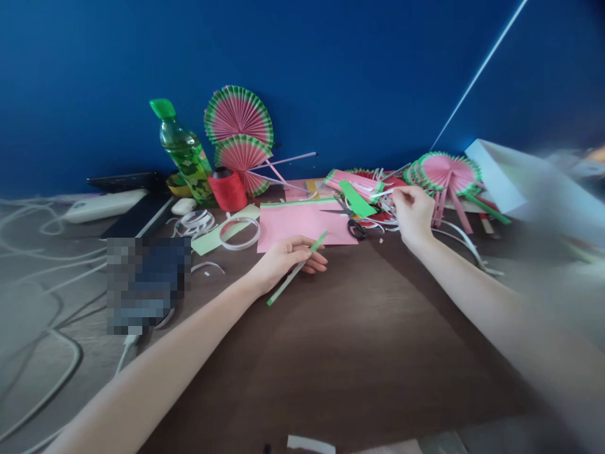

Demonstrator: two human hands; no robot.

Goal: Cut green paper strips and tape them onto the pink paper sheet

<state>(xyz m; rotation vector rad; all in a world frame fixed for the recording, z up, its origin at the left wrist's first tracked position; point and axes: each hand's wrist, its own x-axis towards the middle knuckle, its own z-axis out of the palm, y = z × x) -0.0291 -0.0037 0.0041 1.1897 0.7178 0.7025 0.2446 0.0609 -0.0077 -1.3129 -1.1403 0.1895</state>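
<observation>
My left hand (289,256) rests on the dark brown table (359,353), fingers closed on a thin green paper strip (297,269) that slants down to the left. Just beyond it lies a pink paper sheet (302,225) with a green edge. My right hand (413,213) reaches into a heap of paper scraps (378,211), its fingers pinched on a white paper strip (384,193). Black-handled scissors (353,225) lie between the pink sheet and my right hand.
Pink-and-green pleated paper fans (239,116) stand at the blue wall; more fans (447,173) lie at the right. A green bottle (184,151), red thread spool (228,189), tape rings (239,233), white cables (42,265) and white paper (524,183) surround the work area.
</observation>
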